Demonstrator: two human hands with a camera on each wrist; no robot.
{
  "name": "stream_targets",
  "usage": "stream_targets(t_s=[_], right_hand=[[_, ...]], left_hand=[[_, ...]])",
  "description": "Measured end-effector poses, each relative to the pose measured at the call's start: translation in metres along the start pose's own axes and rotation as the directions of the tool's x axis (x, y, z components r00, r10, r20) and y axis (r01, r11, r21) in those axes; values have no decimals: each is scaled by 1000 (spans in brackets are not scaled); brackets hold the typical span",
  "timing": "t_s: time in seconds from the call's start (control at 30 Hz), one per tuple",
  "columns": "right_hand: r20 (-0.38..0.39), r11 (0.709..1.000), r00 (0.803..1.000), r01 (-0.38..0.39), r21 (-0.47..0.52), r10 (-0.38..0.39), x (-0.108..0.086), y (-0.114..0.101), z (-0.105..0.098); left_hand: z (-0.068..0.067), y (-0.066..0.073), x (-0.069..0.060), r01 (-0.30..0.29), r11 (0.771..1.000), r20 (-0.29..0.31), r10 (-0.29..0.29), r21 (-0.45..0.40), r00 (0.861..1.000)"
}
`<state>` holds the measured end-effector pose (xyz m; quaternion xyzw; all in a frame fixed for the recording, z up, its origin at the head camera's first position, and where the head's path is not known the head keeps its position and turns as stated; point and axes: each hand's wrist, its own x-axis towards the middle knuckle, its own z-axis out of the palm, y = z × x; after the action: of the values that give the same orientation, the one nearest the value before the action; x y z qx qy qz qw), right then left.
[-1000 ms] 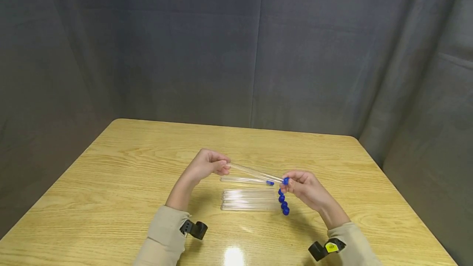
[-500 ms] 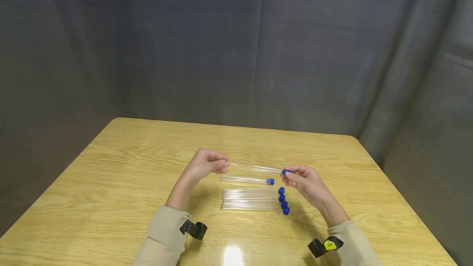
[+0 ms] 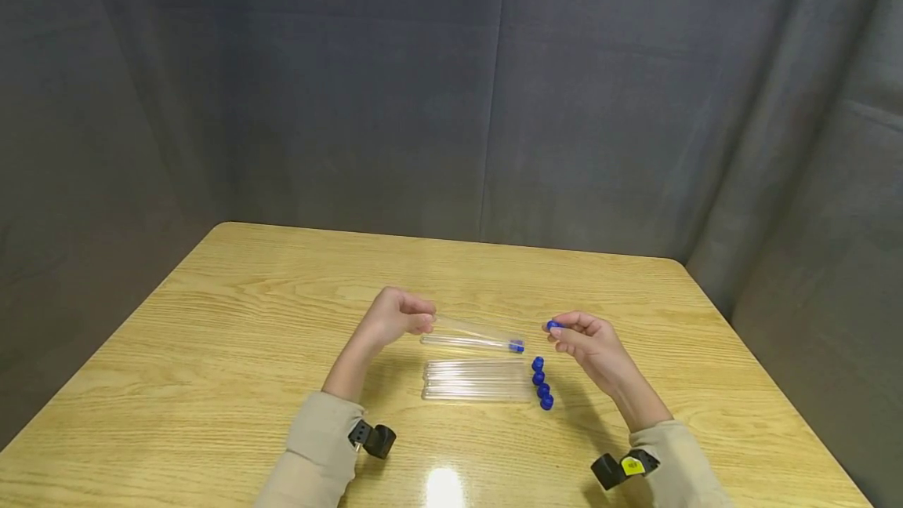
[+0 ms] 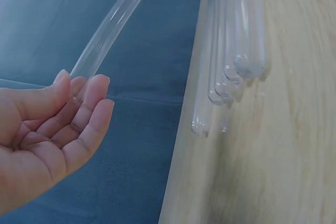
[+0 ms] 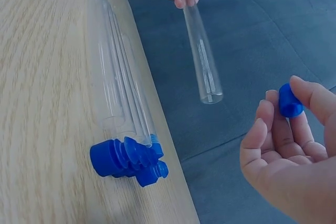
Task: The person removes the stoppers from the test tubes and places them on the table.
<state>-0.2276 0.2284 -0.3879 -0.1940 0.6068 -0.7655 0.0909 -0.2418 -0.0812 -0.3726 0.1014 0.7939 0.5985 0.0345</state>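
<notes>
My left hand [image 3: 395, 318] pinches a clear test tube [image 4: 113, 27] by its rounded end, above the table. The tube's open mouth, bare of any cap, points toward my right hand [image 3: 589, 347]. Between thumb and fingers, that right hand pinches a blue cap [image 5: 290, 101], apart from the tube. Beneath the held tube lies a capped test tube [image 3: 466, 342] with its blue stopper [image 3: 516, 346] at the right end. Nearer me, several uncapped test tubes [image 3: 476, 380] lie side by side. A short column of loose blue caps [image 3: 542, 390] sits by their right ends.
The wooden table [image 3: 233, 351] reaches past both forearms. A dark grey curtain [image 3: 353, 100] hangs behind it and along the sides. Each wrist bears a black strap-on camera, such as the left camera [image 3: 381, 440].
The cap in my right hand was at the tube's mouth a second ago; now it has come away to the right. The tube's mouth end has swung left and lower.
</notes>
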Motion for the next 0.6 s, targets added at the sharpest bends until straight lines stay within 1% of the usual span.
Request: stream_targets(t_s=[0.23,0.37,0.6], right_hand=[[-21,1000,1000,-9,-19,8,0,1,-2],[-31,999,999,-17,-27,16,-1,2,-4],[-34,999,999,-18,-30,17,-1,2,-6]], left_hand=[[3,-3,1,23,999,-4,-23,38,1000],[5,-4,1,36,997,-10,-35,74,999],[7,-6,1,30,992,-5,-30,120,1000]])
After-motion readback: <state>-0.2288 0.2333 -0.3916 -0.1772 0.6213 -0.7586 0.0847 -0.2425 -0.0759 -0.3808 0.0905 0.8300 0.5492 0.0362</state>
